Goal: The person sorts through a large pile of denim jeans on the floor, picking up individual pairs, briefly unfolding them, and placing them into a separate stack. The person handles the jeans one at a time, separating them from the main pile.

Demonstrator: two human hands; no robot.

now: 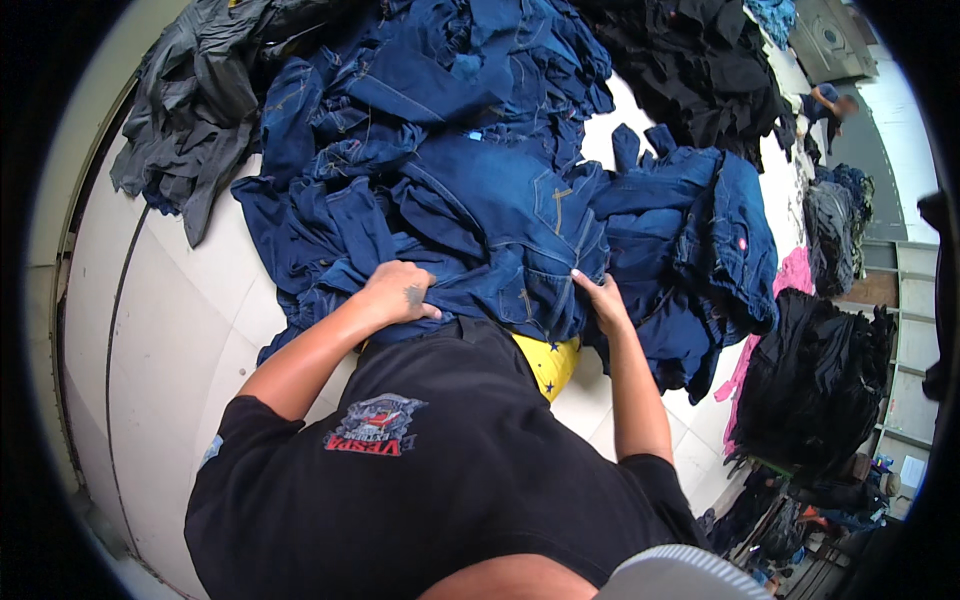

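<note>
Denim, dark blue — jeans [500, 215] in middle of white table [170, 330] | left hand [398, 292] closed on near edge | right hand [600, 300] pinching hem | grey clothes [195, 110] far left

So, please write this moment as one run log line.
left hand: grips blue jeans | right hand: grips same jeans | white table: dark blue denim pile

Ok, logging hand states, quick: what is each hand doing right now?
Left hand: closed, gripping the dark blue jeans.
Right hand: fingers on the same jeans; whether it grips them cannot be told.
</note>
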